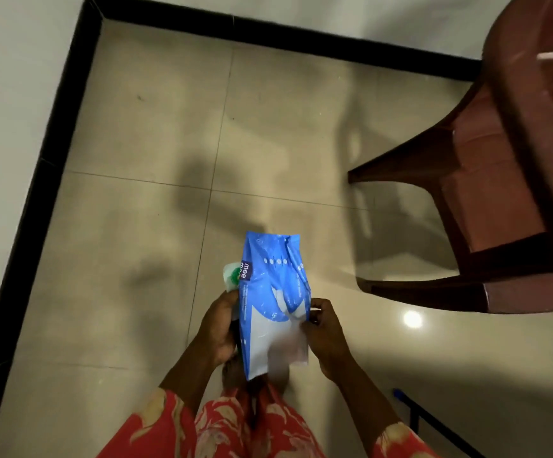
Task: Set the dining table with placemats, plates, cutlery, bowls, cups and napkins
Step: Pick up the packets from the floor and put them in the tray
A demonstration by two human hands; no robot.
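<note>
A blue and white plastic pack of wipes or napkins (275, 299) stands upright in front of me, above the tiled floor. My left hand (219, 325) grips its left edge, fingers wrapped behind it. My right hand (324, 332) pinches a thin white sheet (290, 350) at the pack's lower right side. A white and green lid flap (230, 276) sticks out at the pack's upper left. No table, plates or cutlery are in view.
A dark red plastic chair (506, 180) stands on the right. Beige floor tiles (143, 200) spread ahead, bounded by a black skirting (53, 133) and white walls. A dark metal frame with a blue tip (413, 408) sits at the lower right.
</note>
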